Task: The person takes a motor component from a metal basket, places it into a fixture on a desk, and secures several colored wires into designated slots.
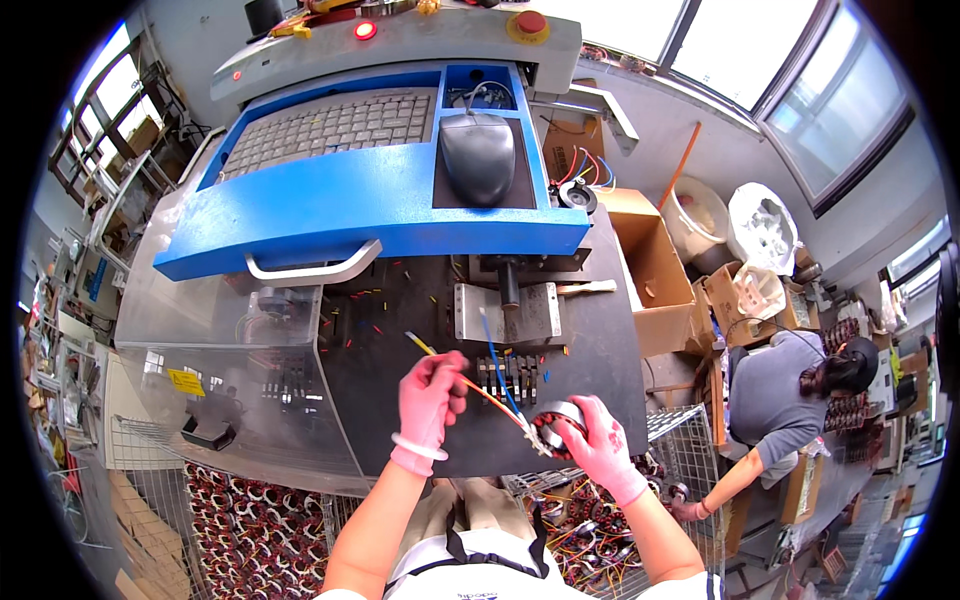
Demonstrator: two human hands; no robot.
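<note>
In a pink glove, my right hand [606, 447] grips a round motor stator [553, 424] with a metal rim and dark red windings. From it run coloured lead wires [494, 400]. My left hand [430, 398], also gloved in pink, pinches the yellow and red wires away from the stator. The blue wire [494, 350] sticks up freely between my hands. Behind the wires, a row of small metal clips [512, 376] sits on the dark worktop [390, 420]. Further back stands a metal bracket [537, 313] beneath a black cylindrical part [509, 284].
A blue drawer [330, 225] with keyboard [330, 130] and mouse [478, 158] overhangs the back. A clear cover [240, 400] stands left. Wire baskets of stators [258, 520] flank my legs. At right, a person [775, 400] bends near cardboard boxes [655, 270].
</note>
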